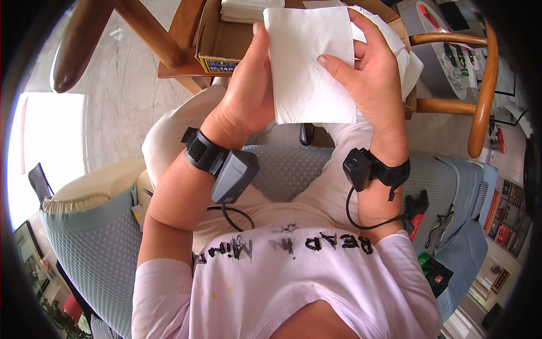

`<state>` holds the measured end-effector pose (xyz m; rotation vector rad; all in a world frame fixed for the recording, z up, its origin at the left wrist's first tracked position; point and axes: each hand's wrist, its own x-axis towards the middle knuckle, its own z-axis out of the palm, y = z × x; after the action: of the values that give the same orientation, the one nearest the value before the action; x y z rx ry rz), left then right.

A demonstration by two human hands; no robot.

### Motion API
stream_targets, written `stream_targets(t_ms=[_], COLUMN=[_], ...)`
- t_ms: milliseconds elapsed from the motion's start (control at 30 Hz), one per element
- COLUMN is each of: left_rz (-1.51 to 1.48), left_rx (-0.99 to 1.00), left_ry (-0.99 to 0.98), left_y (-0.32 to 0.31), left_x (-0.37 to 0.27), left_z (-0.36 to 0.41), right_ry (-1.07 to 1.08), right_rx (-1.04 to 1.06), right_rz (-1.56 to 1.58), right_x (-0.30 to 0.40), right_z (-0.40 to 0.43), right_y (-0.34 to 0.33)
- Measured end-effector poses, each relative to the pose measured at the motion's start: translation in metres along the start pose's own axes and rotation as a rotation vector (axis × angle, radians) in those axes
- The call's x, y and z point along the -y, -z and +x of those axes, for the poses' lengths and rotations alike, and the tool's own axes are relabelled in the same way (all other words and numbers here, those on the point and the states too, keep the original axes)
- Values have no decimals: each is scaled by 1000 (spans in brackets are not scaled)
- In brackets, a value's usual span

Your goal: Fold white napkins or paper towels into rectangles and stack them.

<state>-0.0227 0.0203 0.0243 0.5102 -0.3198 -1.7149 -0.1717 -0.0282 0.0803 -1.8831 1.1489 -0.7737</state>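
Note:
Between my two hands is an upright stack of white paper napkins (311,72). My left hand (254,80) supports its left edge, thumb pointing up and the other fingers hidden. My right hand (372,68) grips its right side, with the thumb on the front face and the fingers partly behind. Beyond my hands is an open cardboard box (222,40). A neat pile of folded napkins (250,12) lies in the box's far left part, and loose white paper sheets (408,74) are heaped at its right, behind my right hand.
The box rests on a wooden chair (171,70), whose curved arms (487,93) reach out on both sides. Small wrist cameras (237,173) with cables are strapped to both wrists. A blue padded seat (288,169) is beneath me; a green packet (435,273) and a red-and-black object (417,214) lie at right.

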Motion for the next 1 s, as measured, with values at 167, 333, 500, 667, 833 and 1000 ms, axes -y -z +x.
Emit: stream_targets(t_ms=[167,333,500,667,833,1000], left_rz=[39,40,12,-59,-65,-19], left_rx=[17,-28,2,1,2,-64], left_ry=[74,73,80,88,125,141], left_y=[-5,-4,0,2,1,-1], left_x=[-2,-3,-1,-5,-2,1], left_z=[-4,-6,-2,-5,-4,-5], right_ry=[110,120,169,220,172,156], right_rx=[7,-21,-100,-278,-398,-315], right_rz=[147,-3,-3,-209,-863,-1021], right_x=[-3,-1,-11,-29,-54,-68], right_z=[-1,-2,2,17,19,17], right_y=[-4,-2,2,27,51,43])
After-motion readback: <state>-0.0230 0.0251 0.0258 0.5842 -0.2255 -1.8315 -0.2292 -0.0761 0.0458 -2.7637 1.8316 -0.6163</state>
